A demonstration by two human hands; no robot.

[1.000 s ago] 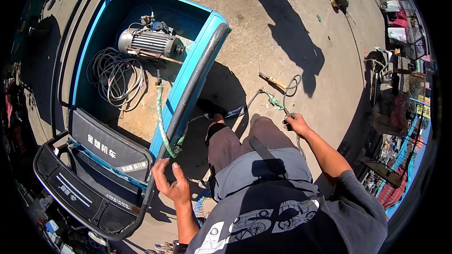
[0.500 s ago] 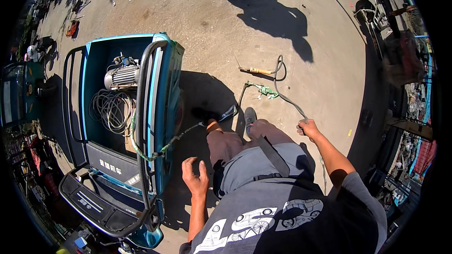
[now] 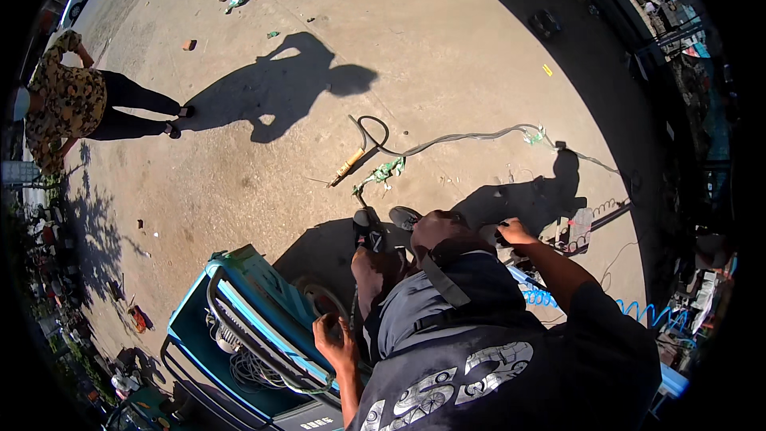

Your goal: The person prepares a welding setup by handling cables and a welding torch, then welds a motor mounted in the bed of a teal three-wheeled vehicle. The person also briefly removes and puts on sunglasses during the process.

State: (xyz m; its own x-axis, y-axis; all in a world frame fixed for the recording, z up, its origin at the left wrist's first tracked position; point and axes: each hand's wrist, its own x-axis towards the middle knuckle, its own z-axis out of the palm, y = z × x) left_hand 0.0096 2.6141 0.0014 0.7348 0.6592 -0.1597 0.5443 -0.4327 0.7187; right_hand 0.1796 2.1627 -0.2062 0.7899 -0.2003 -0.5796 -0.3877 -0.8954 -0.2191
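Note:
My left hand (image 3: pixel 335 341) hangs beside the blue cargo bed (image 3: pixel 267 291), its fingers loosely bent and apart, holding nothing. Out to the right, my right hand (image 3: pixel 516 233) is closed; whatever its curled fingers hold, if anything, is hidden. In front of my feet lies a yellow-handled welding electrode holder (image 3: pixel 349 164) with a thin rod in its tip. Its dark cable (image 3: pixel 455 138) loops over the concrete and runs off to the right, apart from my right hand. Beside it, green tattered wrapping (image 3: pixel 389 169) covers part of another cable near my shoe.
Inside the cargo bed sit a grey motor (image 3: pixel 226 335) and a coil of pale cable (image 3: pixel 259 371). A person in a patterned shirt (image 3: pixel 68 104) stands at the far left. Blue coiled hose (image 3: pixel 542 298) is at my right. A brick piece (image 3: pixel 189 45) lies farther off.
My view has swung to the right, and the cargo bed now sits lower in it. The cable my right hand held has been let go and lies on the ground. A person has come into view.

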